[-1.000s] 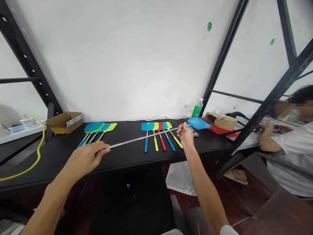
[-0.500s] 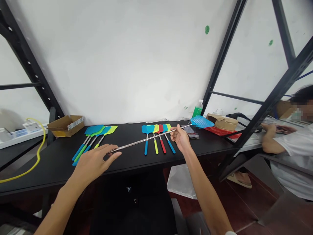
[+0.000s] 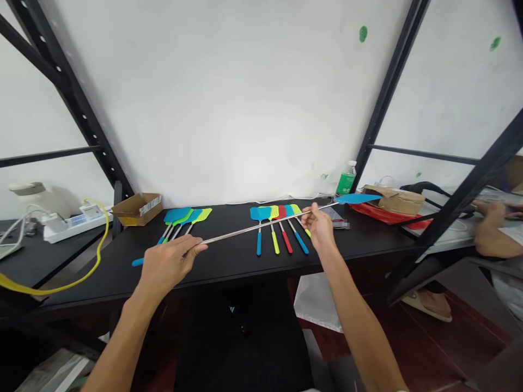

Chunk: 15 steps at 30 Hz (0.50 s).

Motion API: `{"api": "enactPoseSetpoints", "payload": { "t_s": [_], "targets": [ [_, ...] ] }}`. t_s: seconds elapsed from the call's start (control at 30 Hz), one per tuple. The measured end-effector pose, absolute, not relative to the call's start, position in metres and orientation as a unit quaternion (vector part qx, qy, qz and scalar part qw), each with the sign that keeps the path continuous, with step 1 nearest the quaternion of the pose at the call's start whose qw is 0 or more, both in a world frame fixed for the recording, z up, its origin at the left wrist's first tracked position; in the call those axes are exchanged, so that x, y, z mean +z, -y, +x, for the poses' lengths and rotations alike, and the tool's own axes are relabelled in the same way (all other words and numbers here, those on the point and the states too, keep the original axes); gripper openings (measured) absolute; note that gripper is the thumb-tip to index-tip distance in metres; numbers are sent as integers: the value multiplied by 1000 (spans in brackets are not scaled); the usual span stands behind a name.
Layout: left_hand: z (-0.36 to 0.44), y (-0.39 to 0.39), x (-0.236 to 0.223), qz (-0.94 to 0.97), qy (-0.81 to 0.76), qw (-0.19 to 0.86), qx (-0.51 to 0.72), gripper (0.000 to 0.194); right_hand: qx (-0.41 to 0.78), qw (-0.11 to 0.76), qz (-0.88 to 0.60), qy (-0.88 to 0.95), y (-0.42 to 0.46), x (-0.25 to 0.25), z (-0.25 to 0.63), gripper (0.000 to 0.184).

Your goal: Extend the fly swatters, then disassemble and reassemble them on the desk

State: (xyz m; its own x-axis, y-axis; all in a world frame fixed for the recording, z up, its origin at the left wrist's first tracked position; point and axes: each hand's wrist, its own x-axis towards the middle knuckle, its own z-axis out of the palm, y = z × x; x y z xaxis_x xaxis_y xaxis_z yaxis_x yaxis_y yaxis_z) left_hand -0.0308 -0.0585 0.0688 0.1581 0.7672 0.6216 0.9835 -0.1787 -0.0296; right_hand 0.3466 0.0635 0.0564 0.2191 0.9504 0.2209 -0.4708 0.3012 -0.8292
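A long fly swatter (image 3: 253, 228) with a blue head and a thin metal rod is held out level above the black table. My left hand (image 3: 174, 258) is closed round its handle end, and the blue handle tip pokes out left of the fist. My right hand (image 3: 318, 224) pinches the rod close to the blue head, which appears nearly edge-on. Behind the rod, several shorter fly swatters (image 3: 286, 237) with blue, yellow and red handles lie fanned side by side. Another overlapping group of fly swatters (image 3: 183, 216), blue, green and yellow, lies beyond my left hand, which hides some handles.
An open cardboard box (image 3: 137, 211) sits at the table's left. At the right back are a green-labelled bottle (image 3: 346, 178) and a brown package (image 3: 398, 200) on red plastic. A yellow cable (image 3: 98, 256) crosses the left side. A person's hand (image 3: 490, 218) shows beyond the right post.
The view has turned left, so the table's things appear farther right. The held swatter's head has rotated from flat to nearly edge-on. Its blue handle tip now shows past my left hand.
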Motion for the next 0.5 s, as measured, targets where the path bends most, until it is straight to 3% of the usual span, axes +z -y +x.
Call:
{"api": "enactPoseSetpoints", "payload": {
  "t_s": [0.5],
  "targets": [
    [-72, 65, 81, -717, 632, 185, -227, 47, 477, 744, -327, 335, -76, 49, 374, 42]
  ]
}}
